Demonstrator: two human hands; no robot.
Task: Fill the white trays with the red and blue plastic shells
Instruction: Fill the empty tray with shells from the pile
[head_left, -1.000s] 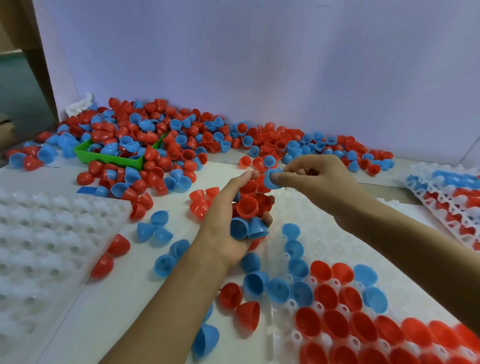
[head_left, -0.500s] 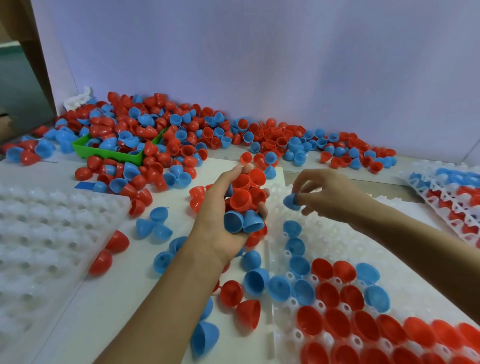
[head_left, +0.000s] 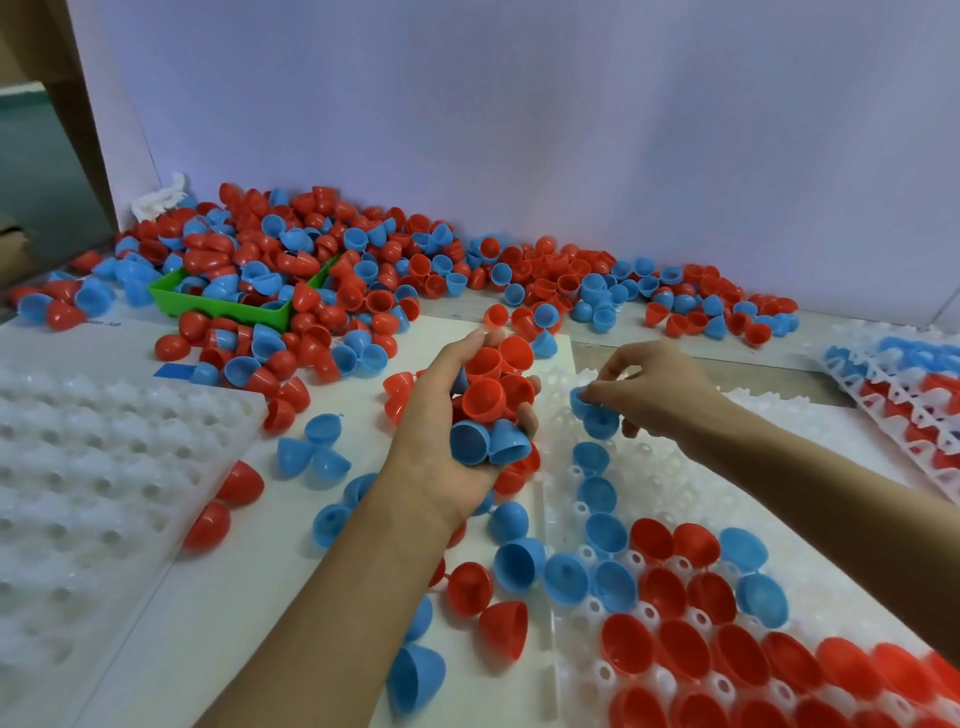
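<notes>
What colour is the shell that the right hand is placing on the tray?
Blue. The head view shows the right hand pinching the shell.

The left hand (head_left: 447, 447) hides most of its cupped red and blue plastic half-shells (head_left: 485, 399). Beyond the right hand (head_left: 657, 392), a filled white plastic tray (head_left: 904, 395) runs off frame.

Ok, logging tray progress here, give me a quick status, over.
Left hand holds a red and blue shell handful. Right hand pinches a blue shell over the white tray. Nothing blocking that row.
</notes>
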